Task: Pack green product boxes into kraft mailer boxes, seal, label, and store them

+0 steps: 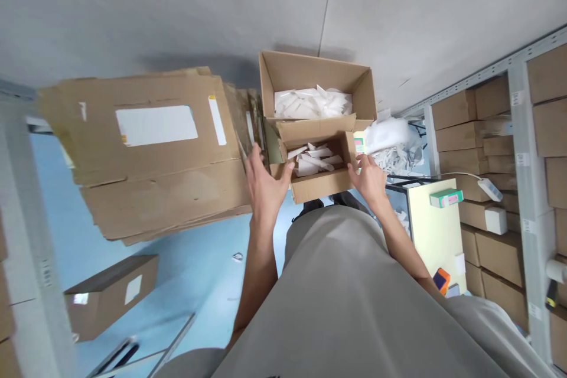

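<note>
A small open cardboard box [322,184] stands before me with its flaps raised and white paper pieces [316,160] inside. My left hand [267,186] is at its left side, thumb and fingers spread, the thumb by the near left corner. At the opposite side, my right hand [370,180] has its thumb on the near right corner and its fingers bent beside the right flap. Directly behind is a larger open cardboard box [316,71], partly filled with white paper or plastic pieces [312,103].
Flattened cardboard [163,174] is stacked at left, beside my left hand. Shelves with brown boxes [500,254] line the right. A pale yellow surface [427,224] carries a green box [446,198] and an orange device [441,279]. Another carton [113,295] sits on the blue floor [208,283].
</note>
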